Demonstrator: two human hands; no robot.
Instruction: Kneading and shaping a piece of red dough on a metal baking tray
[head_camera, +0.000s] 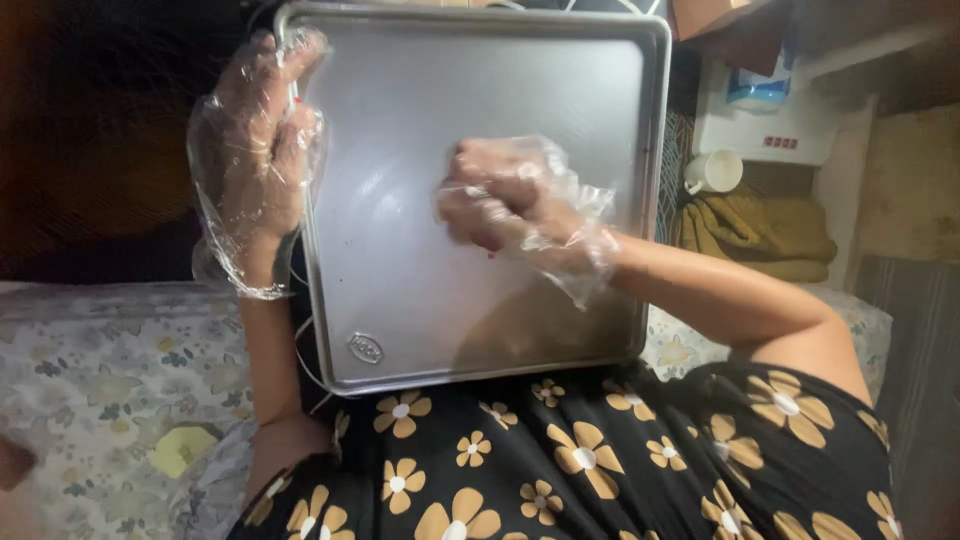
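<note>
Holding a metal tray (400, 120) propped up on the lap, the person grips its left rim with the left hand (255, 130), fingers curled over the edge and thumb behind it. The right hand (510, 195) is bunched into a loose fist and pressed against the middle of the tray's inner face; whether it pinches a cloth or anything else I cannot tell, since the fingers hide what lies under them. Both hands wear thin clear plastic gloves.

The tray stands nearly upright, its near edge resting on the black dress (600, 460) with tan flowers. Its face looks mostly bare and dull grey, with faint curved streaks across the middle and a tiny red speck just below the right hand. Judging from that, the surface has been gone over around the centre, while the corners and the low right part, which lies in shadow, show no such marks.

To the left lies a floral bedsheet (90, 380). Far right, a white cup (715, 170) stands beside a white appliance (770, 130), with a folded olive cloth (760, 235) below them.
</note>
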